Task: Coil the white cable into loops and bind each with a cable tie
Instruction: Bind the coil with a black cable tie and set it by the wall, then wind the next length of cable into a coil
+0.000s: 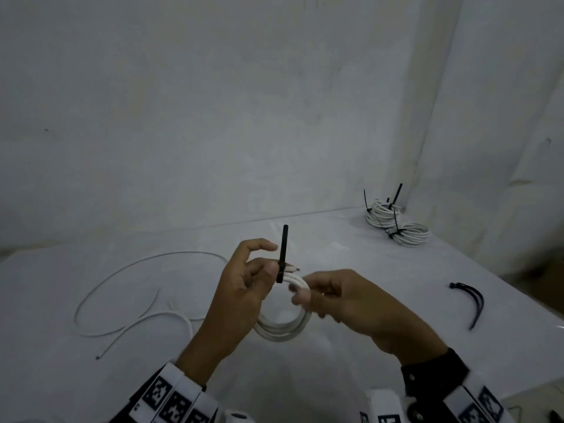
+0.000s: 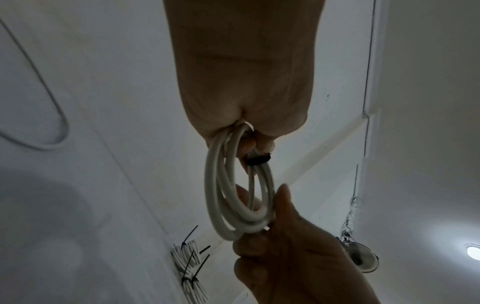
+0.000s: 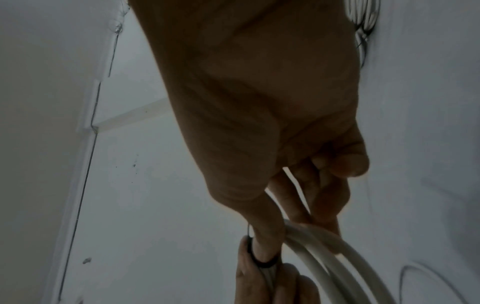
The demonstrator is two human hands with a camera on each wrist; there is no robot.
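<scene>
Both hands gripped one white coil (image 1: 283, 325) above the desk (image 1: 351, 254), left hand (image 1: 241, 288) at its black tie (image 1: 282, 257), right hand (image 1: 345, 300) beside; two bound coils (image 1: 393, 221) lay far right, with a few spare ties (image 1: 473, 300) nearer.

— Was there any writing, brand or number to read?

— None. The only marks were black-and-white square code patterns on the wrist bands (image 1: 171, 401), and they held no letters or digits.

— Nothing on the cable or the ties?

— Nothing that could be read there.
</scene>
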